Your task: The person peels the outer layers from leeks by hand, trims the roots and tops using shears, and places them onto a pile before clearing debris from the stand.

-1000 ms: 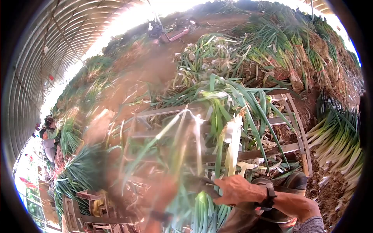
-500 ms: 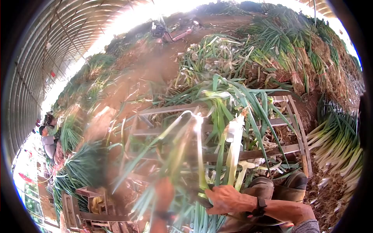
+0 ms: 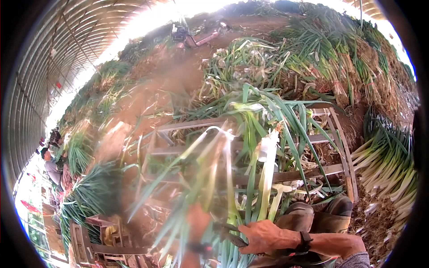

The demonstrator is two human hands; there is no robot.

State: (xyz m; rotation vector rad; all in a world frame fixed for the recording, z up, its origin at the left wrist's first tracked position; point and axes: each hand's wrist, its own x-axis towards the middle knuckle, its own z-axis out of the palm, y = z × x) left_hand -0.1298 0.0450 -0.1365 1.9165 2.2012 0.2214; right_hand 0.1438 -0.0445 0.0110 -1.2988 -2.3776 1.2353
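Long green onions [image 3: 269, 172] lie in front of me, white ends pointing away over a wooden rack [image 3: 295, 174], green leaves running down toward my body. My left hand [image 3: 199, 221], blurred by a smear in the view, is closed around some of the stalks at lower centre. Beside it, my right hand [image 3: 263, 236] is closed on a dark, narrow tool [image 3: 232, 234] that reaches left across the leaves. Its exact kind I cannot tell. A dark band circles my right wrist.
Piled onions [image 3: 330, 49] stand at the back right, and a row with roots [image 3: 389, 165] lies along the right. My boots [image 3: 298, 214] are below the rack. A person [image 3: 53, 165] is at far left, near leafy bundles [image 3: 91, 192]. Wooden crates [image 3: 107, 243] stand lower left.
My right hand has shifted slightly right, and more of the dark tool shows beside it. My left hand has moved a little to the right. The rack and onion piles look nearly the same.
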